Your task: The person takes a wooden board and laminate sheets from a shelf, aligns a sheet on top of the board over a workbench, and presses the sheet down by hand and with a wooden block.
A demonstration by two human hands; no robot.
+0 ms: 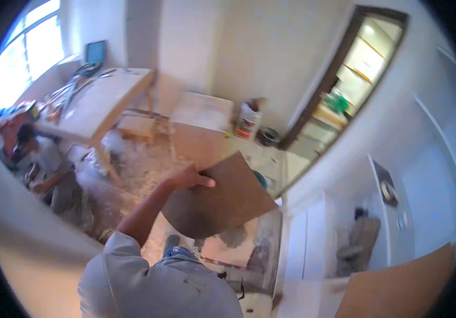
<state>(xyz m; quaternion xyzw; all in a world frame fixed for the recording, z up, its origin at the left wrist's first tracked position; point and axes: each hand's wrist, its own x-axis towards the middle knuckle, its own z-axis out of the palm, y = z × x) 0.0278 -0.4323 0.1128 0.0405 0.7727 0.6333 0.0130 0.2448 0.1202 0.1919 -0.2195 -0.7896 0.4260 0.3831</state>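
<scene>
A: Quick Q: what's the L hand [188, 177] doing?

B: It's gripping a brown board [233, 193] w/ one rounded corner, closed on its upper-L edge, thumb lying across the face.

A: And the R hand?

B: Can't tell its grip; it isn't showing.

A: Where's the board, approx.?

B: It's hanging in the air in front of the wearer's torso, tilted, partly covering a pale panel [222, 253] below.

A: Surroundings?

B: A boxy cabinet [198, 140] is standing just beyond, w/ a white bag [247, 124] and a black tub [268, 137] sitting by the wall. Tools are lying on a wooden table [106, 98], back L. A co-worker [50, 164] is sitting low near it.
</scene>
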